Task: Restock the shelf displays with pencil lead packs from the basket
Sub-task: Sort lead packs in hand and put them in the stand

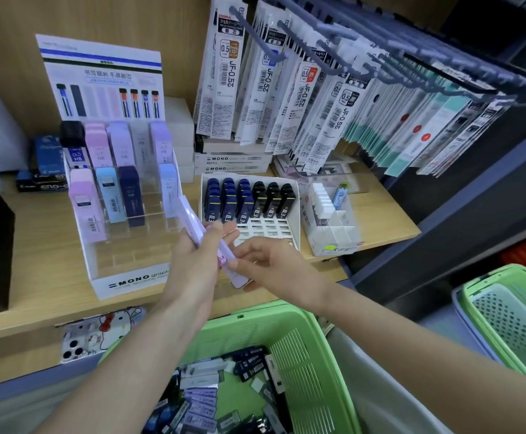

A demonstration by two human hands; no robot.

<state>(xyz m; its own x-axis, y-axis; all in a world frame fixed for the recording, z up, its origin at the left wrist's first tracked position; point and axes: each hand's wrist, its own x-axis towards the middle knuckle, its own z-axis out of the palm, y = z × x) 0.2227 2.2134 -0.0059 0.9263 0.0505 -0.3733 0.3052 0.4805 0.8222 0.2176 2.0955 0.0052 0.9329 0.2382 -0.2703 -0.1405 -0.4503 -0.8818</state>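
Right, your left hand (197, 261) has its grip curled round a small bunch of lilac lead packs (191, 219), held tilted just above the front of the shelf (36, 245). Your right hand (271, 264) pinches the lower end of the front pack between thumb and fingertips. Slide that one pack free cleanly, keeping the left grip firm so the rest do not fan out or drop into the green basket (311, 339) below. Then turn it upright, label forward, and feed it into the MONO display (130, 280) just to your left, probably a lilac column or the bare slot beside the navy pack (130, 195); the colours alone do not settle which. Lower it straight so it does not knock its neighbours.
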